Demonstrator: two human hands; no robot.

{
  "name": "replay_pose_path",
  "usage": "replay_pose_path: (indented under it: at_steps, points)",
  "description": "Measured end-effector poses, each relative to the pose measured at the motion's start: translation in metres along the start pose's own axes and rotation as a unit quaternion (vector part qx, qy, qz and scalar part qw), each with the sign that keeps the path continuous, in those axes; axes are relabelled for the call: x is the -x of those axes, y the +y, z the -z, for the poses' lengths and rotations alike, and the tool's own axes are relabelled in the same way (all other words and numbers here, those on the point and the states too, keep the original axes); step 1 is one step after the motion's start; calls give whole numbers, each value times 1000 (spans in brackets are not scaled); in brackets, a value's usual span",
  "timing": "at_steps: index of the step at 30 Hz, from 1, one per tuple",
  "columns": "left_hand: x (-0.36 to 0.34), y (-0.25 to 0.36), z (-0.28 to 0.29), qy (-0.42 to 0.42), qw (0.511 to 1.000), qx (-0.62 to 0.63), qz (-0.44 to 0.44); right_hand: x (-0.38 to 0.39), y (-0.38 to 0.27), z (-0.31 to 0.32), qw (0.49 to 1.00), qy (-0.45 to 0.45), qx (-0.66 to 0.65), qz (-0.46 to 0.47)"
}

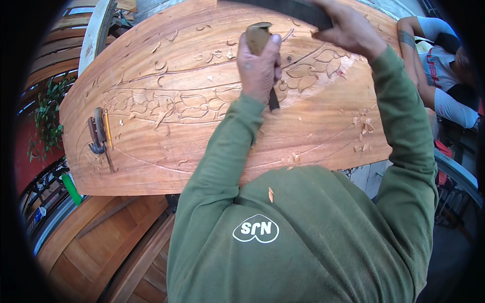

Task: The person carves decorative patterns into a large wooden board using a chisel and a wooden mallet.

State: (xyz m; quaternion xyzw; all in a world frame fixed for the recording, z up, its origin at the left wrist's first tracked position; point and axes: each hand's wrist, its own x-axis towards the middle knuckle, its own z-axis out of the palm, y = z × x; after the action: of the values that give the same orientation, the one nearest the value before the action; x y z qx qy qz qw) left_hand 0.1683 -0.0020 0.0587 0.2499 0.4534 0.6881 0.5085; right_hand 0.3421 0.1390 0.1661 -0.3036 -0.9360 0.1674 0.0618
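Observation:
My left hand point(258, 70) is closed around a chisel point(258, 39) with a worn wooden handle. Its dark blade point(274, 100) comes out below my fist, close over a large wooden panel point(202, 146). Up at the far side, my right hand point(351, 30) grips a long dark flat-sided bar point(288, 11), raised above the panel and apart from the chisel; its far end is cut off by the picture's edge. Between and beside my hands runs a carved band of leaves and flowers point(313, 70). Curled shavings point(365, 126) are scattered over the wood.
At the panel's left end lie a few dark-handled tools point(97, 132) and a yellow pencil point(108, 129). A person point(439, 70) sits at the right, arms resting by the panel's edge. Panelled wooden boards point(101, 242) stand below left; a leafy plant point(48, 116) is beyond.

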Motion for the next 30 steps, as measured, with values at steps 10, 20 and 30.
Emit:
replay_pose_path:
  at_steps: [10,20,30]
  points:
    - [14,40,43,95,984,-72,-132,46,-27,-27,858,170,-412,-253]
    - [-21,-11,37,60,995,-56,-58,5,-7,-15,885,251,-392,-20]
    - [-12,-13,34,33,997,-30,-67,-31,-18,-11,989,-33,-130,-69]
